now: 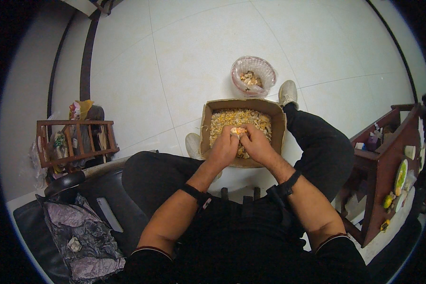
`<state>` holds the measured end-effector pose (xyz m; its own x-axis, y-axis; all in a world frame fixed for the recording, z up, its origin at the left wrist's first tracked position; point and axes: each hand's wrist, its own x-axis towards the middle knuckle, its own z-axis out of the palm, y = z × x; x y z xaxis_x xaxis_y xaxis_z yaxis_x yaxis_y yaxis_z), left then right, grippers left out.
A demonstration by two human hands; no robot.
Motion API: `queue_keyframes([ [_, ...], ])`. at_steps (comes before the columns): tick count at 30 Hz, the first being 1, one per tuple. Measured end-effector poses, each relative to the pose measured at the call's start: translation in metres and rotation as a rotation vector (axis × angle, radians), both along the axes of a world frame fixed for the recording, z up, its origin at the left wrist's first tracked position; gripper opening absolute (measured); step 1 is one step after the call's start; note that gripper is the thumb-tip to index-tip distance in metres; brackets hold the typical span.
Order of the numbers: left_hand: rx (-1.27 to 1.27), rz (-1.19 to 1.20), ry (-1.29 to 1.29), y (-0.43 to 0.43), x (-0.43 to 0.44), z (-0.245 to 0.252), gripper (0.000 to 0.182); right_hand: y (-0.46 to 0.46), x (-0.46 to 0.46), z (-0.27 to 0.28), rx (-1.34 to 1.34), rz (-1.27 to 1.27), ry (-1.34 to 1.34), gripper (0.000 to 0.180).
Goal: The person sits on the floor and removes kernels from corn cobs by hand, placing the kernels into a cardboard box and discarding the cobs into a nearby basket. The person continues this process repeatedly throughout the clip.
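My left hand (224,147) and my right hand (257,143) meet over a cardboard box (279,133). Between their fingertips they pinch a small orange-and-white piece (238,130); what it is exactly is too small to tell. The box stands on the floor between my legs. A layer of loose yellow and whitish bits (239,115) covers its inside, partly hidden by my hands. Just beyond the box is a round basket (254,67) lined with a clear plastic bag, with orange and pale scraps (251,80) at its bottom.
At left, a wooden rack (76,142) holds bags. A white phone (109,214) and a crumpled dark plastic bag (88,234) lie on the black seat (103,188). A reddish-brown wooden table (372,177) with an oval dish (401,177) stands at right.
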<state>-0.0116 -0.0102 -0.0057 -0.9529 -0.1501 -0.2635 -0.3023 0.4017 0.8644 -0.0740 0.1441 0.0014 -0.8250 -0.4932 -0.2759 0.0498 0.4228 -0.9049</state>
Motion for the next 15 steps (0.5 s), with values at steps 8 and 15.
queue_keyframes([
  [8,-0.083,-0.046,0.012,0.003,-0.002,0.017,0.031,0.000,0.000,0.003,0.017,-0.006,-0.034,0.038],
  [15,-0.096,-0.097,0.021,0.002,-0.002,0.022,0.033,0.000,-0.001,-0.003,0.019,0.001,-0.005,0.037],
])
